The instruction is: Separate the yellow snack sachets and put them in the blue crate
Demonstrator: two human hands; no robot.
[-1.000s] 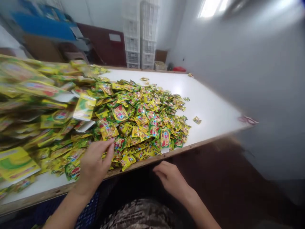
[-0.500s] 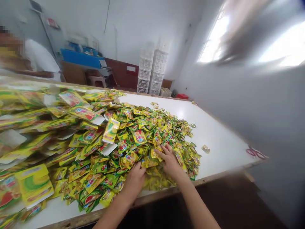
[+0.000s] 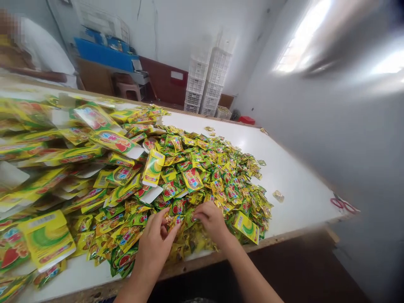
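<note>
A big heap of small yellow and green packets [image 3: 202, 176] covers the white table [image 3: 293, 189]. Both my hands rest in the near edge of the heap. My left hand [image 3: 156, 246] has its fingers curled together on packets there. My right hand [image 3: 212, 221] pinches packets just beside it, fingertips close to those of the left. Which packets each hand grips is hidden by the fingers. Larger flat yellow pouches [image 3: 47, 240] lie piled at the left.
A single loose packet [image 3: 278, 195] lies apart on the right of the table. Something red [image 3: 344, 205] lies at the table's right corner. Another person in white [image 3: 41, 46] sits at the far left. White crates [image 3: 208, 80] are stacked against the far wall.
Both hands came up onto the heap; the right has since pulled back toward the left. The camera tilted up and shifted.
</note>
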